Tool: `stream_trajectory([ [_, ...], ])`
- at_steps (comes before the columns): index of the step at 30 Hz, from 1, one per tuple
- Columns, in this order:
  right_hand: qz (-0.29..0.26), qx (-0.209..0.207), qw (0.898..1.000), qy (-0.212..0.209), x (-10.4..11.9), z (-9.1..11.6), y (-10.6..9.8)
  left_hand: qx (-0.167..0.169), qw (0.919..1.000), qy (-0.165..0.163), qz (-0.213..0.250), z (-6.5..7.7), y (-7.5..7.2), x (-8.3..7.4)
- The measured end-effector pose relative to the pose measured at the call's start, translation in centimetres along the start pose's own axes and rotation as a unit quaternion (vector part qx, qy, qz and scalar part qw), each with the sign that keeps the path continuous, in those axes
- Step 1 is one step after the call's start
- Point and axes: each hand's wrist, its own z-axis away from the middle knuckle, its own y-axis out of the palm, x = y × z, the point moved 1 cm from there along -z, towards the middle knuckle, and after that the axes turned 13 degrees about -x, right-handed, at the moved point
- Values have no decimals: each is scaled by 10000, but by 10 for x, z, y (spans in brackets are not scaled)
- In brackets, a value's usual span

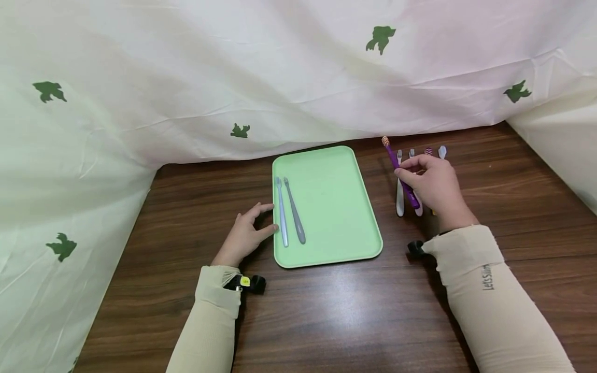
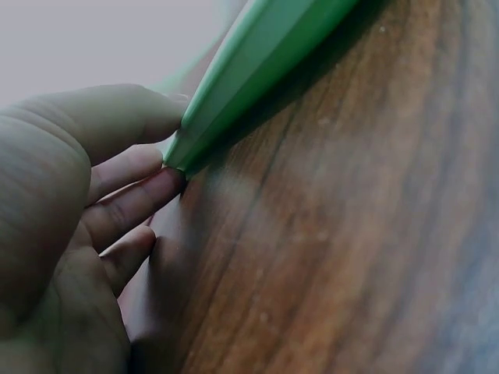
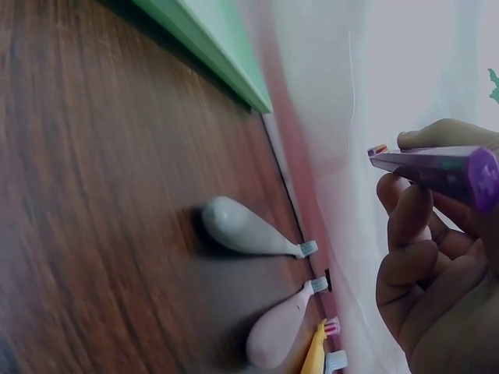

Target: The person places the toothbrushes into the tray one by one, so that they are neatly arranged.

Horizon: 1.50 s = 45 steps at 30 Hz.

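My right hand (image 1: 436,184) pinches a purple toothbrush (image 1: 410,197) between thumb and fingers, its striped bristle head pointing away from me. In the right wrist view its handle end faces the camera, raised above the table. Beneath and beside that hand lie a white toothbrush (image 3: 242,228), a pale pink one (image 3: 278,331) and a yellow one (image 3: 314,351). Another brush's pale head (image 1: 442,152) shows past the knuckles, the rest hidden. My left hand (image 1: 244,235) touches the left rim of a light green tray (image 1: 336,207). On it lie a light blue-grey toothbrush (image 1: 282,217) and a darker grey one (image 1: 296,215), side by side.
The dark wooden table (image 1: 345,316) runs back to a white curtain (image 1: 298,77) with green bird shapes, which also hangs at both sides. Dark straps and small devices sit at both wrists.
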Motion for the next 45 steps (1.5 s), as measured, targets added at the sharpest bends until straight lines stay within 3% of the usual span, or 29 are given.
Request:
stream_trajectory([
  [4,-124,63,9998,-163,3,2,5,-15,10000,43,-10,-1,1,2],
  [10,-273,360,9990,7,9,6,10,10,10000,87,31,-1,2,2],
  [19,-189,295,9984,-445,21,12,20,-2,10000,69,57,0,2,1],
  [35,-283,640,9968,-385,35,24,42,0,9997,234,26,0,3,-3],
  [45,-358,952,9940,-389,48,34,56,4,9998,145,-141,1,1,-2],
])
